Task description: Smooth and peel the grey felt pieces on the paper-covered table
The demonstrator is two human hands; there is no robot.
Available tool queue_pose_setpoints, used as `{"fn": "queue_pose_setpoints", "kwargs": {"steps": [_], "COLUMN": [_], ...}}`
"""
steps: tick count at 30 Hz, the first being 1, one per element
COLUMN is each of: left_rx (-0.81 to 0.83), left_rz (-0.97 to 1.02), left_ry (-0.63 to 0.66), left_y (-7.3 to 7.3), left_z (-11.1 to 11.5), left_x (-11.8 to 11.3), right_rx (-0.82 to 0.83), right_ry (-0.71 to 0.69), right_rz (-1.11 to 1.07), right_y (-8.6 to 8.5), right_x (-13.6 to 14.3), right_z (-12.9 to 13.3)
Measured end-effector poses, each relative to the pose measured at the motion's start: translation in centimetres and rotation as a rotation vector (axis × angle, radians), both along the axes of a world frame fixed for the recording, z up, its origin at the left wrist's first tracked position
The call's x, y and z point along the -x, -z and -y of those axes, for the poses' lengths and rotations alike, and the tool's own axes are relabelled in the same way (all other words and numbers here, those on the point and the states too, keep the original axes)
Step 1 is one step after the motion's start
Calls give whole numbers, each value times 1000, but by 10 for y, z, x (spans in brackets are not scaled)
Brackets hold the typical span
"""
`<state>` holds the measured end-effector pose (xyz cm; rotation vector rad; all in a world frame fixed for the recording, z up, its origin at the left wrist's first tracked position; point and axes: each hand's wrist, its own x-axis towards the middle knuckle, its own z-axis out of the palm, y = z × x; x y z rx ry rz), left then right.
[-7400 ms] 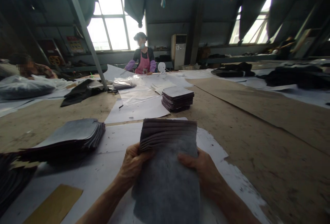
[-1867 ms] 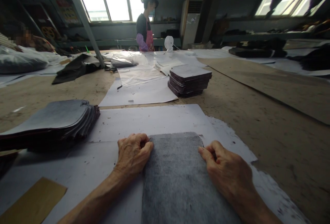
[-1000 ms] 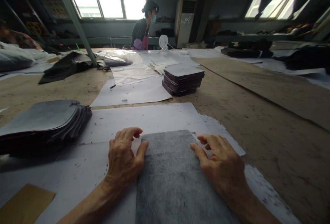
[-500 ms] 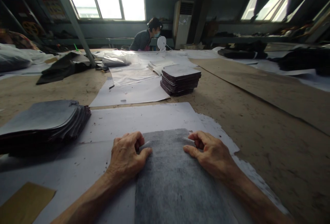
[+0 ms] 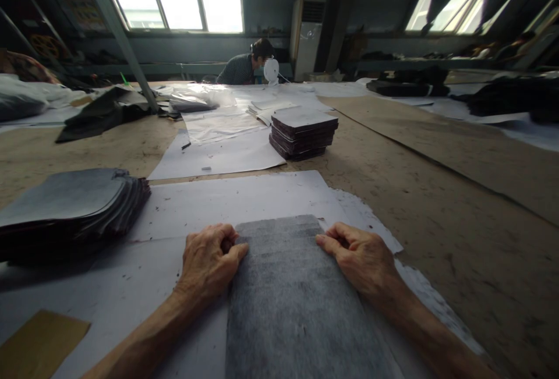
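Note:
A long grey sheet (image 5: 297,297), cloth-like with faint cross creases near its far end, lies in front of me on white paper. My left hand (image 5: 212,257) pinches its left edge near the far corner, thumb pointing inward. At the opposite edge my right hand (image 5: 360,254) is closed the same way, thumb and forefinger on the sheet's border. The curled fingers of both hands are partly hidden. The sheet's near end runs out of the bottom of the view.
To the left stands a stack of grey-topped dark pieces (image 5: 74,204). A neater block of dark-edged pieces (image 5: 303,131) sits ahead. White paper (image 5: 187,210) covers part of the brown table (image 5: 458,216). A tan card (image 5: 43,341) lies at lower left. A person (image 5: 240,67) bends beside a white fan (image 5: 271,69).
Both hands have shifted slightly outward to the sheet's edges, and its corners, lifted before, now lie flatter. My thumbs have drawn back from the sheet's face. The view has moved a little.

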<state>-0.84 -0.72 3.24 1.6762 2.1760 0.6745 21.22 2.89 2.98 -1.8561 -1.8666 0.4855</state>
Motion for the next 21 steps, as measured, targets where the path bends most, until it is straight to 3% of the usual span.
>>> {"fn": "queue_pose_setpoints", "kwargs": {"steps": [21], "left_rx": [36], "left_rz": [114], "left_ry": [16], "left_y": [-1], "left_z": [-4], "left_x": [3], "right_rx": [101], "right_ry": [-9], "right_rz": [-155], "right_y": [-7], "right_x": [0], "right_z": [-2]}}
